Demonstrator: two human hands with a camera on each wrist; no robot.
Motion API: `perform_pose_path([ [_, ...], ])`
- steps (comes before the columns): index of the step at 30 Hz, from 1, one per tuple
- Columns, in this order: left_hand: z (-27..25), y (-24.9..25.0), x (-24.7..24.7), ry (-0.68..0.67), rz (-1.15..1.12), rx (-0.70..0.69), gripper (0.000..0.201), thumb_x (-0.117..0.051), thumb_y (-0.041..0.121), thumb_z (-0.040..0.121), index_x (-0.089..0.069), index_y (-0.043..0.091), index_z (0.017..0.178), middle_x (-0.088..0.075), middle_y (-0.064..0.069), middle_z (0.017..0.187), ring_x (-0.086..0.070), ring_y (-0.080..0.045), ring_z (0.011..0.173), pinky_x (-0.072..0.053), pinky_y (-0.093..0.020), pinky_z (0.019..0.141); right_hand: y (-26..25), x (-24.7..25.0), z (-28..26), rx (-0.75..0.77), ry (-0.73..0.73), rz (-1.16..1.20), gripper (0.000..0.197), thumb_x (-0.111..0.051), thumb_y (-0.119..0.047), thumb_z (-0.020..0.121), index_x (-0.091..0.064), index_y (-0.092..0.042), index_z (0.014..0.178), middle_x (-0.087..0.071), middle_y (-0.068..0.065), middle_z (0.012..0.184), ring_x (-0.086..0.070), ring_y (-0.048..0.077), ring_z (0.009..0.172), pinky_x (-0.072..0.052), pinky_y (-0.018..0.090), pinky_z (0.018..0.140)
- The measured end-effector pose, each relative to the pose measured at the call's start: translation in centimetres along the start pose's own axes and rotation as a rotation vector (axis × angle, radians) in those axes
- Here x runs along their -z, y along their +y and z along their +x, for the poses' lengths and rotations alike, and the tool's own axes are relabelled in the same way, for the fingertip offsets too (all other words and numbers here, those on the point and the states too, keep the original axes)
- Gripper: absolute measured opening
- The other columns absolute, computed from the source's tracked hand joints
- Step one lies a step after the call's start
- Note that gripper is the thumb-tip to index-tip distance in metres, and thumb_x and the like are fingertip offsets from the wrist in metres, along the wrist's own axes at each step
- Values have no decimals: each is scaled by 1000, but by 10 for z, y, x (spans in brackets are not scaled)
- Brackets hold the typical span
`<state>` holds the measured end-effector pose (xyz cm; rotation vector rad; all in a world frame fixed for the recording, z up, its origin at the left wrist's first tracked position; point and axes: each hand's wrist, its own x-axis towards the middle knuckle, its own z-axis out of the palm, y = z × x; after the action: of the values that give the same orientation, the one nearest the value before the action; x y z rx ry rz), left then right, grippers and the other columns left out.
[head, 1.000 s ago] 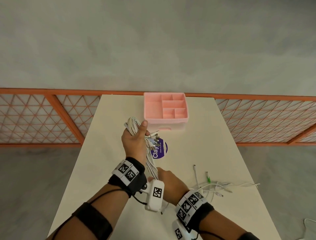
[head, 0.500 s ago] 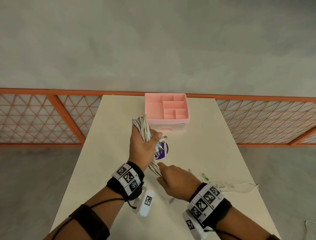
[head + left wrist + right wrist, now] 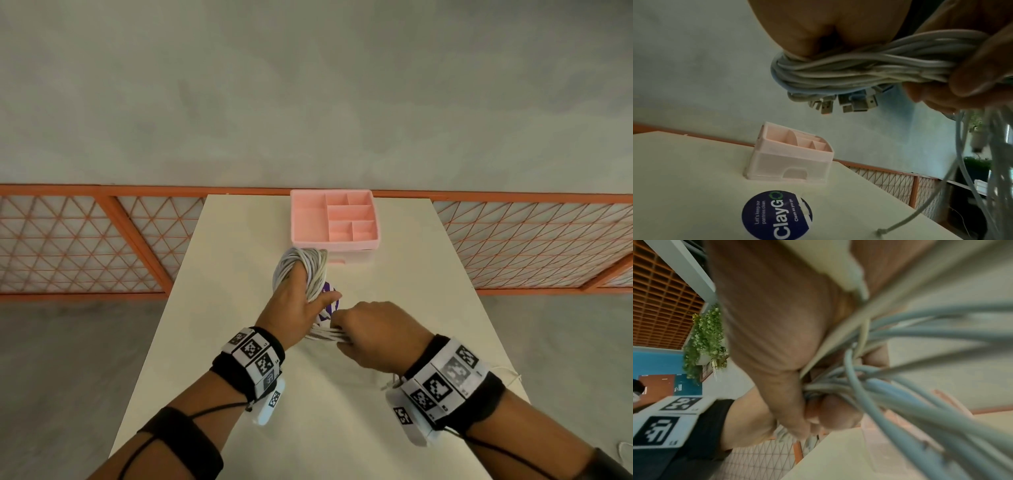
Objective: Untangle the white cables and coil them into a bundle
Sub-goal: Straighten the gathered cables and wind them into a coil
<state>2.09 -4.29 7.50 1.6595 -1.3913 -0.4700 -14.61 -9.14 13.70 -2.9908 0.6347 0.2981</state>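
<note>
Grey concrete floor and an orange mesh railing lie behind a cream surface. Held above it is the coil of white cables, wrapped round the left hand; the grip is closed on the loops, thumb laid across them, presumably so the turns cannot slip off. Metal plugs hang below the grip, bunched together, so those ends are judged already gathered. From the underside of that grip the loose strands run straight into the right hand, whose grip is closed round them; the short taut span is judged to keep tension for the next wrap. One strand trails down from the grip to the surface. Beyond the coil a pink organiser stands, and under the grips a purple round sticker is seen. Coiling is judged well advanced, not finished.
</note>
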Motion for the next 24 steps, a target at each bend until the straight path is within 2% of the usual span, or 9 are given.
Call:
perform_pose_path([
  [3,4,3,2,-25,41,23,58,-64,49,89,-46,2,119,-60,-14,111,-52,-19,96,-44,-31,88,2,9,-1,21,43,-77,18,-43,-31,95,-52,-16,102,-64,6,85,-50,30,65,-35,34,58],
  [7,16,8,5,106,-64,109,46,-64,31,95,-46,14,133,-58,-4,128,-57,-20,115,-45,-27,98,-2,6,-4,59,72,-39,23,-39,-32,98,-49,-15,109,-66,7,92,-61,33,75,-39,34,60],
  [9,23,12,6,263,-222,221,36,-63,27,96,-49,15,127,-67,-11,111,-68,-24,95,-57,-28,80,-7,-2,-6,77,73,2,24,-38,-34,99,-47,-14,108,-65,9,93,-61,36,77,-39,35,60],
  [11,30,17,10,406,-360,310,23,-61,19,98,-54,8,117,-67,-11,86,-69,-16,66,-54,-22,54,-13,-13,-8,76,51,43,24,-36,-36,101,-45,-14,105,-64,11,94,-60,38,79,-34,36,60],
  [15,39,14,17,634,-536,422,24,-62,21,97,-57,2,111,-68,-8,78,-67,-15,62,-56,-31,58,-19,-36,-11,34,26,130,29,-33,-41,103,-43,-14,103,-64,11,91,-60,38,78,-30,35,60],
  [18,29,9,6,557,-467,365,36,-65,26,95,-53,6,122,-69,-16,98,-69,-24,78,-61,-40,73,-26,-40,-13,49,14,158,28,-33,-39,103,-42,-13,101,-63,13,88,-58,38,74,-29,35,58],
  [20,19,5,-1,452,-378,320,42,-66,28,94,-49,13,128,-67,-13,113,-68,-23,94,-59,-36,85,-29,-37,-13,70,5,149,27,-34,-36,103,-43,-11,102,-64,15,88,-58,40,73,-32,36,59],
  [22,10,2,-6,348,-283,235,46,-68,29,92,-45,19,130,-62,-3,123,-63,-18,107,-52,-27,95,-28,-33,-13,78,-10,123,26,-36,-34,102,-44,-9,103,-64,16,89,-58,41,74,-36,36,60],
  [24,3,5,-7,199,-157,159,52,-68,25,92,-42,13,135,-54,4,124,-58,-15,104,-45,-8,87,-23,-25,-13,89,-28,89,22,-38,-30,100,-45,-9,102,-65,15,90,-59,41,75,-38,37,61],
])
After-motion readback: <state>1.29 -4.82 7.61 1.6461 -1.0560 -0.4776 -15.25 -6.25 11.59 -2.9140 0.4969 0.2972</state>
